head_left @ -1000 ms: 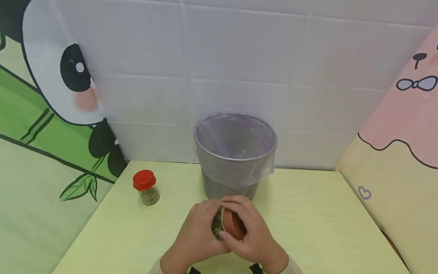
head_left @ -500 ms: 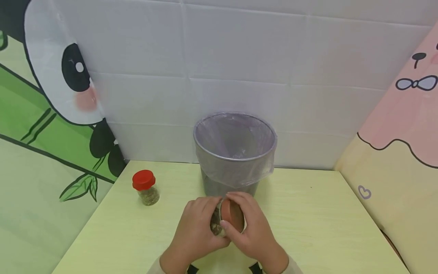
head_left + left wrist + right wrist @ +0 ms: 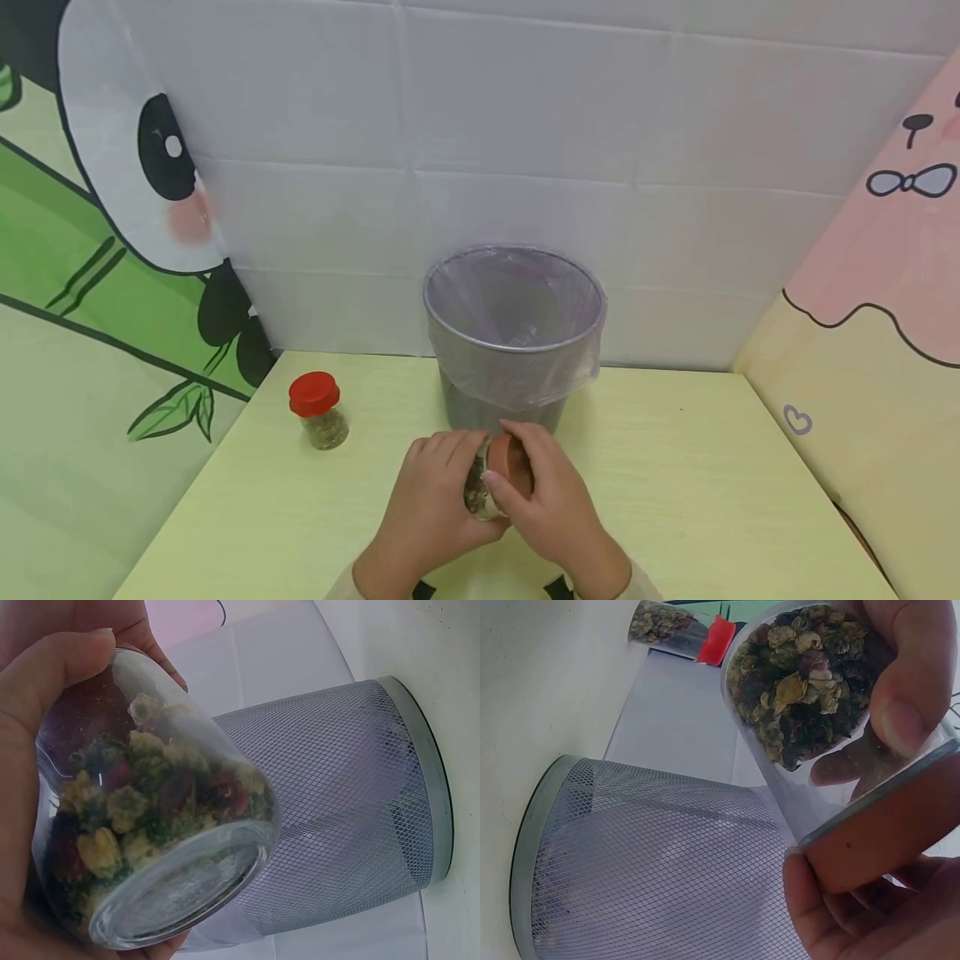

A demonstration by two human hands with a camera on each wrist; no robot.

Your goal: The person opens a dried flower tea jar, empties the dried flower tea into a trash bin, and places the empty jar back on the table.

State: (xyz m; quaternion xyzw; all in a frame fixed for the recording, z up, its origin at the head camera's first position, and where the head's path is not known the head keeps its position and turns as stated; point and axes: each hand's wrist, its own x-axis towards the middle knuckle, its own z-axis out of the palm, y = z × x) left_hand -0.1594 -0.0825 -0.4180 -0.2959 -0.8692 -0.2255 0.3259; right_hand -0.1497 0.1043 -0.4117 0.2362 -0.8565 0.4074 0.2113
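In the head view both hands meet over the near middle of the table, in front of the bin. My left hand (image 3: 431,496) grips the body of a glass jar (image 3: 157,795) of dried flowers, which lies tilted. Fingers and thumb of my right hand (image 3: 555,500) hold the jar's orange-brown lid (image 3: 889,825). The lid sits at the jar's mouth, and the glass shows below its edge in the right wrist view. Dried yellowish buds and dark red pieces (image 3: 802,682) fill part of the jar. My fingers hide some of the lid and glass.
A grey mesh bin (image 3: 502,417) with a clear plastic liner (image 3: 517,379) stands behind the hands, near the back wall. To the left is a smaller jar (image 3: 326,427) with a red lid (image 3: 315,394). Printed cloth walls enclose the pale yellow table (image 3: 675,483).
Both hands rise slightly with the jar early on, then stay nearly in place. The right hand's fingers and thumb shift a little on the lid. The bin and red-lidded jar stay put.
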